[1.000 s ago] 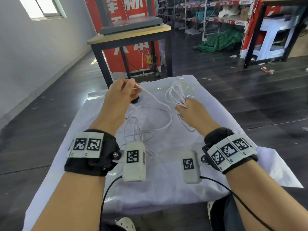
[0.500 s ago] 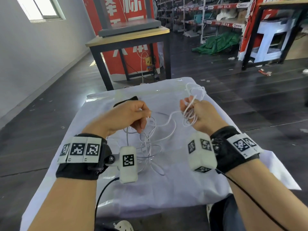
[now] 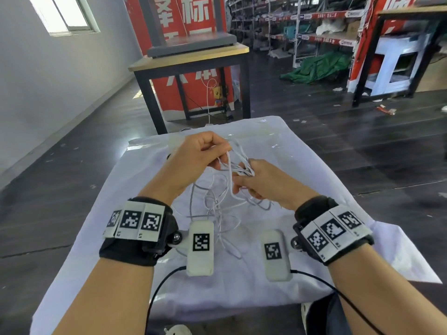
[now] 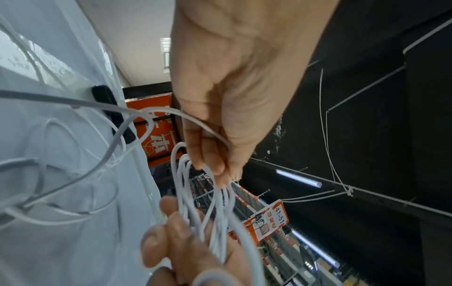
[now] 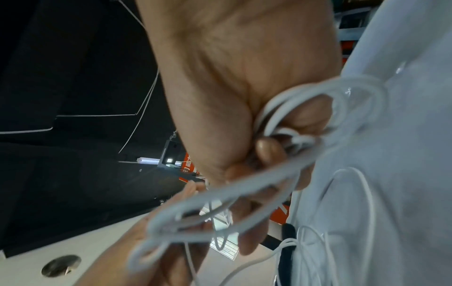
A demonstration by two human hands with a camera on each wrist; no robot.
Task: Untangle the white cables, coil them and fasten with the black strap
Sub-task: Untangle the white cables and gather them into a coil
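Step in hand: coiling, judged from the loops bunched in the right hand [image 3: 261,183], with untangling only partly done. Right hand's fingers are curled round a bundle of several turns of the white cables [image 4: 208,203]. Left hand [image 3: 196,158], just beside and slightly above it, pinches a single strand between thumb and fingertips [image 4: 220,170], as if feeding it toward the bundle. Below both hands the rest of the cable hangs down in loose crossing loops [image 3: 217,213] onto the worktop [image 3: 314,238], under its white cover.

Black strap [image 4: 111,114] lies on the cover beyond the left hand, apart from the cables in hand, untouched.

Next move, my guess: left hand lays another turn into the right-hand bundle, sliding along the strand so the crossings below fall out. Risk: slack loops snag and get wound in as a knot.

No containers in view.
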